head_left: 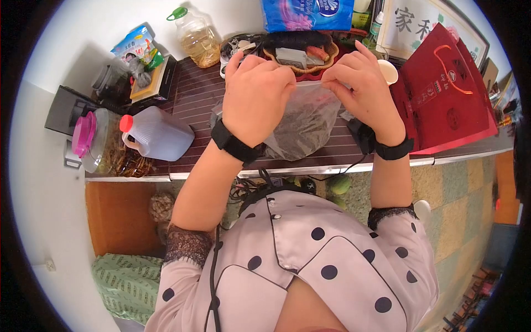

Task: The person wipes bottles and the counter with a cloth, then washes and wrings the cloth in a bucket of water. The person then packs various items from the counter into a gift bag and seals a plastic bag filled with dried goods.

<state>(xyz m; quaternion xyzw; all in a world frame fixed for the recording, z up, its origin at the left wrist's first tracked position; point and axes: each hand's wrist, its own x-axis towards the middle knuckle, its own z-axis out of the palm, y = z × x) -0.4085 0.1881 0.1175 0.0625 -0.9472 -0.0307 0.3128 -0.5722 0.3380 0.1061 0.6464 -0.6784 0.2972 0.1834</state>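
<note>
A thin translucent plastic bag (304, 124) hangs between my two hands above the dark striped table. My left hand (257, 94) pinches its upper left edge, fingertips pressed together. On the other side my right hand (357, 88) pinches the upper right edge between thumb and fingers. The bag's lower part reaches down near the table's front edge; what it may hold is hard to make out. Just behind the hands sits a woven basket (301, 70) with a grey packet and a reddish item in it.
On the left stand a jug with a red cap (160, 133), a pink-lidded jar (108, 141) and an oil bottle (199, 44). A red gift bag (448, 99) and a white cup (387, 72) are on the right. A tissue pack (307, 15) lies behind.
</note>
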